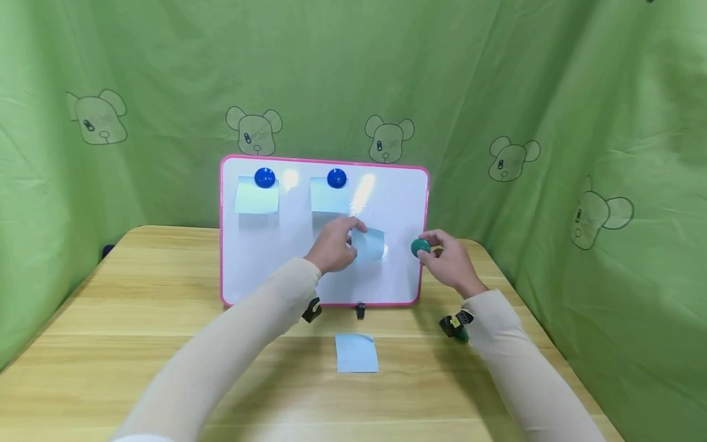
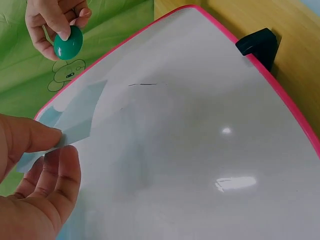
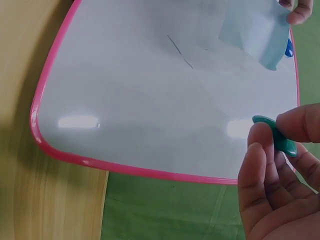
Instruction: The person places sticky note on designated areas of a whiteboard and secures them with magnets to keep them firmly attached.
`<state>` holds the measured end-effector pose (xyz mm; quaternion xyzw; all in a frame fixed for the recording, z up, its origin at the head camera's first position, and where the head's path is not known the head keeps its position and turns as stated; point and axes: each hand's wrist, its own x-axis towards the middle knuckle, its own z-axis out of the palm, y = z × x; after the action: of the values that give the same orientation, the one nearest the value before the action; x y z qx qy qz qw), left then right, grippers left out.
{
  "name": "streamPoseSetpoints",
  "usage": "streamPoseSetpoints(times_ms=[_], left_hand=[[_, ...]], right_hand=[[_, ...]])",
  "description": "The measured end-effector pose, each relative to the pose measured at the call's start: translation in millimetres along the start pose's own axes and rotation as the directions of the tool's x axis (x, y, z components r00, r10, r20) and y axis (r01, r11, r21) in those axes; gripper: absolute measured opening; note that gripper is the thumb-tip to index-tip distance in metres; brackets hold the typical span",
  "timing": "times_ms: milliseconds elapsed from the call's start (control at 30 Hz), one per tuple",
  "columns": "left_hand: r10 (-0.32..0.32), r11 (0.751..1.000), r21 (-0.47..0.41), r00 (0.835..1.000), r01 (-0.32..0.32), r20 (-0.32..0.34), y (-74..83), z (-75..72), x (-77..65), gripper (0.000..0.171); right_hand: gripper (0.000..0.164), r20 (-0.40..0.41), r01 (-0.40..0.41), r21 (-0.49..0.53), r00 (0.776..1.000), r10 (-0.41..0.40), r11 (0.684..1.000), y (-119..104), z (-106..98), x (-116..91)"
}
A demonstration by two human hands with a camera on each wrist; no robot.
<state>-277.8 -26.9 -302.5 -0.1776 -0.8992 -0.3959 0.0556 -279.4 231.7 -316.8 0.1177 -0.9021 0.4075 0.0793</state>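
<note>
A whiteboard (image 1: pixel 386 196) with a pink rim stands on the table. My left hand (image 1: pixel 334 244) pinches a light blue sticky note (image 1: pixel 370 245) by its left edge, in front of the board's lower middle. In the left wrist view the left thumb and fingers (image 2: pixel 67 170) hold that note. My right hand (image 1: pixel 450 261) grips a round green magnet (image 1: pixel 420 247) near the board's right edge; the right wrist view shows the magnet (image 3: pixel 280 137) between thumb and fingers. Two notes (image 1: pixel 257 197) hang along the board's upper part, each under a blue magnet (image 1: pixel 265 178).
Another blue note (image 1: pixel 356 353) lies on the wooden table (image 1: pixel 132 344) in front of the board. A green magnet (image 1: pixel 461 336) sits partly hidden beneath the right wrist camera. Black clips (image 1: pixel 361 310) support the board's lower edge. A green curtain (image 1: pixel 326 73) surrounds the table.
</note>
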Motion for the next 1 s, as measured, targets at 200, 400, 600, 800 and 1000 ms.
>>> streamPoseSetpoints(times_ms=[200, 400, 600, 800, 1000], left_hand=[[-0.004, 1.0, 0.001, 1.0, 0.004, -0.016, 3.5, 1.5, 4.6, 0.041], [-0.001, 1.0, 0.009, 1.0, 0.001, -0.025, 6.7, 3.3, 7.9, 0.038], [-0.007, 1.0, -0.01, 0.999, 0.007, -0.049, 8.2, 6.9, 11.8, 0.035], [-0.019, 0.999, -0.026, 0.998, 0.018, -0.057, 11.1, 8.8, 17.2, 0.033], [-0.026, 0.999, -0.032, 0.996, 0.023, -0.081, 14.3, 10.7, 23.6, 0.032]], right_hand=[[0.034, -0.014, 0.001, 0.008, 1.0, -0.001, 1.0, -6, 2, 2], [0.032, -0.032, 0.014, 0.007, 0.999, -0.014, 1.0, -10, 4, 6], [0.03, -0.055, 0.017, 0.02, 0.998, -0.016, 1.0, -15, 6, 10], [0.031, -0.076, 0.01, 0.032, 0.997, -0.008, 0.999, -18, 8, 14], [0.029, -0.099, 0.01, 0.051, 0.995, -0.005, 0.999, -21, 10, 18]])
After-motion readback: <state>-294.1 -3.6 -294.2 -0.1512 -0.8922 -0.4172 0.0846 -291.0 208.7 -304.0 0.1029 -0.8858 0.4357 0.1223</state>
